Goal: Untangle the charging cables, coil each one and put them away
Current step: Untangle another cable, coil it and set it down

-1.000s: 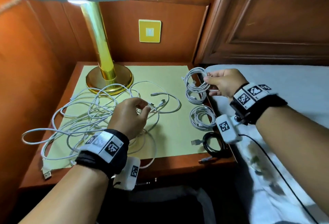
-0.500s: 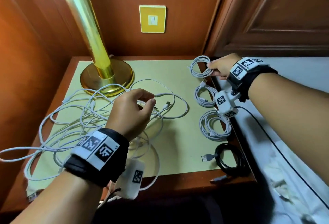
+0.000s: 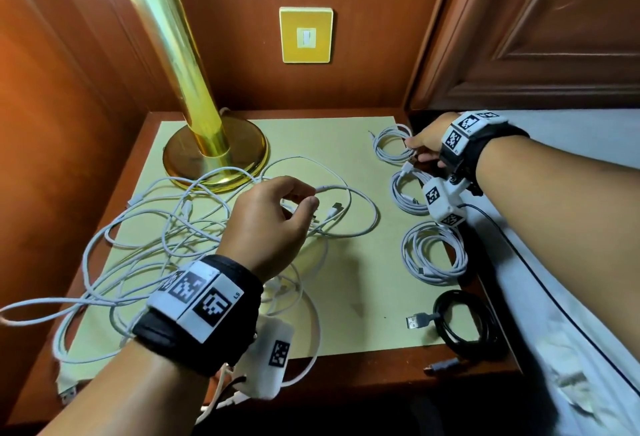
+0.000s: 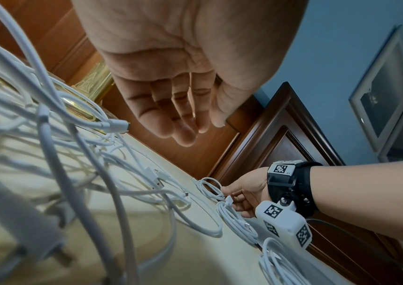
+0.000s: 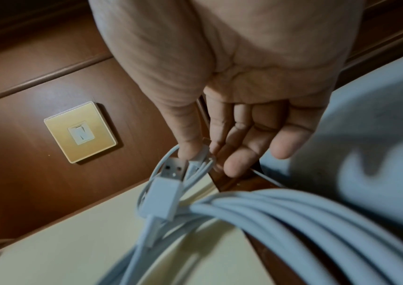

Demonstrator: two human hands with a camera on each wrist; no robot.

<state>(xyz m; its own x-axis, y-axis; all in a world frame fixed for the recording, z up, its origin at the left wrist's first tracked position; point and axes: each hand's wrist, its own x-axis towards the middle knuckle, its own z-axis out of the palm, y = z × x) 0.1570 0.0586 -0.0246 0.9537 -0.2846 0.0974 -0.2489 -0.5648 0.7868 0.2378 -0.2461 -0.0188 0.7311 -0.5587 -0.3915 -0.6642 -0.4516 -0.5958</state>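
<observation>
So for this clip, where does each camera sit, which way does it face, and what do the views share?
Head: worn on the head, looking down at the nightstand; shows both forearms, left hand above the tangle, right hand at the far coil.
Left wrist: under the left palm, facing along relaxed fingers over the tangle; the right hand shows beyond.
Right wrist: under the right palm, facing fingers pinching the far coil, toward the wall switch.
Shared: the far coil appears in all three; the switch in head and right wrist.
</observation>
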